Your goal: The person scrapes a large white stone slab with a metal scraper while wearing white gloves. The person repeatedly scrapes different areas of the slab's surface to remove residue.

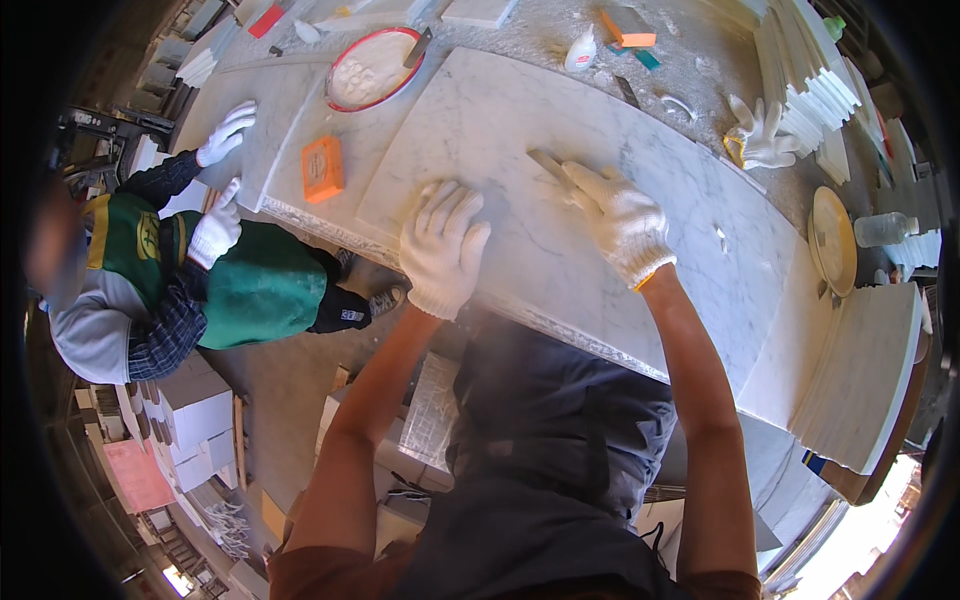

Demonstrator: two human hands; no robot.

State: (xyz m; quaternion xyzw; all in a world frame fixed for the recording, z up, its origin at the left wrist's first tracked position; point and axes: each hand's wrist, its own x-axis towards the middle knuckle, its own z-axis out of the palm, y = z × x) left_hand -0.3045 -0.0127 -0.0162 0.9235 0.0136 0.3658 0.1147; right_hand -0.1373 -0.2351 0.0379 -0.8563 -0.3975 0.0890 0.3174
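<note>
Pale marble (pixel 560 110) is apparently steadied by the left hand (pixel 443 245), fingers loosely bent, thumb apart; a thin blade (pixel 547 163) is pinched by the right hand (pixel 622 220), probably for control.

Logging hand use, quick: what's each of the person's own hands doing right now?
Left hand: open, on the marble slab, no object seen in it.
Right hand: closed, holding a flat scraper-like blade.

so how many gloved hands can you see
4: the person's left hand on the marble slab, right hand holding a flat blade, and a co-worker's upper hand and lower hand at left. No others show.
</note>
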